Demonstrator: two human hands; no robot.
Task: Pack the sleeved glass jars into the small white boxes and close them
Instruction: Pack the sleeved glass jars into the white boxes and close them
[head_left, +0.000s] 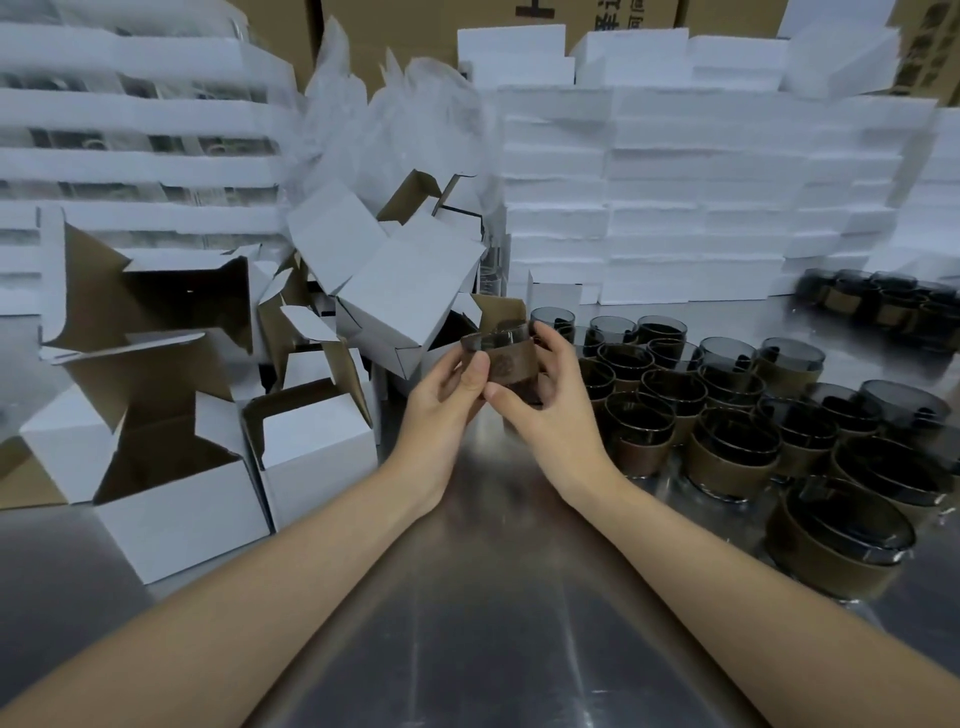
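**One jar in hand, most of the packing still ahead**

You hold a single jar (503, 358) up over the metal table (493, 623), between the boxes and the jar stock. Both hands are wrapped round it. Your left hand (444, 397) has its thumb on the brown sleeve, and your right hand (553, 410) curls round the far side with its thumb low on the front. The jar touches no box yet.

By the look of it, the job is at an early stage. To your right, a large cluster of sleeved jars (727, 415) stands waiting, with a second group (878, 306) further back. To your left, the nearest open box (176, 499) and its neighbour (311, 441) stand with their flaps up, and what shows of their insides looks empty. Behind them lies a loose heap of boxes (410, 291), tipped at all angles. You cannot pick out one box that is plainly filled and closed, so putting the jars in and folding the flaps both appear to lie ahead.

Some things stay uncertain:
- The print on the sleeve is too blurred to read.
- The heap hides whatever sits beneath it.
- The foam stacks (675, 208) block the back of the table.
- The frame edge crops the rightmost jars, so you cannot get a count.
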